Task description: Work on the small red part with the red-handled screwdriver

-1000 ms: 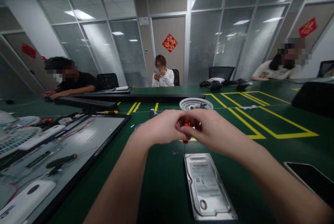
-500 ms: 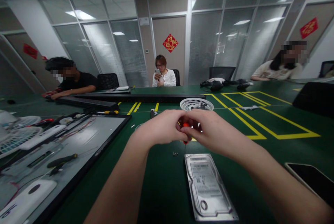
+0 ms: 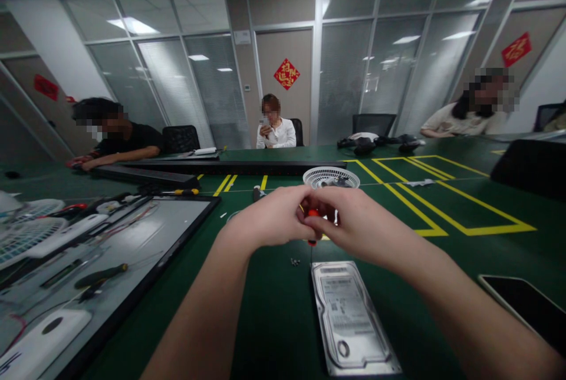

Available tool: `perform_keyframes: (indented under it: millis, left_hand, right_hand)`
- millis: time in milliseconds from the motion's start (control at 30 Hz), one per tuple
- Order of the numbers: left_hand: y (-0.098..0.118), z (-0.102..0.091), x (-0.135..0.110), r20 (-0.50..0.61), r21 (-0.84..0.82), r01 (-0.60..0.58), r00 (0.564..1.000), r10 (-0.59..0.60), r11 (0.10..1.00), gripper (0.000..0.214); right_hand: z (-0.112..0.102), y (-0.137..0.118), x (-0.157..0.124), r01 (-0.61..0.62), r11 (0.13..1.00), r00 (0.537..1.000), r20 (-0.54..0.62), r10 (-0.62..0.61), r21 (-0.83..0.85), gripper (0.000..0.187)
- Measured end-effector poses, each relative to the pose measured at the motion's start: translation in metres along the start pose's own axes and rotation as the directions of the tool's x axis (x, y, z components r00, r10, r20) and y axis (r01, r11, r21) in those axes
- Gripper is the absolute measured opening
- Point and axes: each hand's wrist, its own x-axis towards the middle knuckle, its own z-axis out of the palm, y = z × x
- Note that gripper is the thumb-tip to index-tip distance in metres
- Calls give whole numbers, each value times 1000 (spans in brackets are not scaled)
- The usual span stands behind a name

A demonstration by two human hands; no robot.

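My left hand (image 3: 274,218) and my right hand (image 3: 354,220) meet above the green table (image 3: 274,309), both with fingers closed round a small red-handled screwdriver (image 3: 313,215). Its thin shaft points down towards the top edge of a silver hard drive (image 3: 351,318) lying flat in front of me. A few tiny screws (image 3: 293,261) lie on the table just left of the drive's top corner.
A large framed panel (image 3: 132,250) with tools, a dark screwdriver (image 3: 101,275) and white fan parts lies at left. A white fan grille (image 3: 331,177) sits behind my hands. A dark phone (image 3: 526,309) lies at right. Three people sit at the far side.
Both hands stay joined on the screwdriver, almost still; the view has shifted very slightly. The hard drive has not moved.
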Motion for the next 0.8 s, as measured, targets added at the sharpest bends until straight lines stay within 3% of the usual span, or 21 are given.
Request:
perform_keyframes:
  millis: [200,333,533,800]
  left_hand:
    - [1,-1,-1,-17,40,-4,1000,5,999,34]
    - [1,-1,-4,-5,6,-6,1000,6,1000,46]
    - [-2,2,2,16,-28,7,1000,-7,1000,34]
    - [-2,0,-1,-27,35,-7,1000,7,999,33]
  right_hand:
    - [-5,-1,-1,43,999,999,-10,-43,21,15]
    - [-5,-2,-1,128,988,991,24,-130,85,30]
    - [-1,2,1,6,999,1000,0,-6,-52,10]
    - [-4,0,-2,60,998,998,8,-60,20,21]
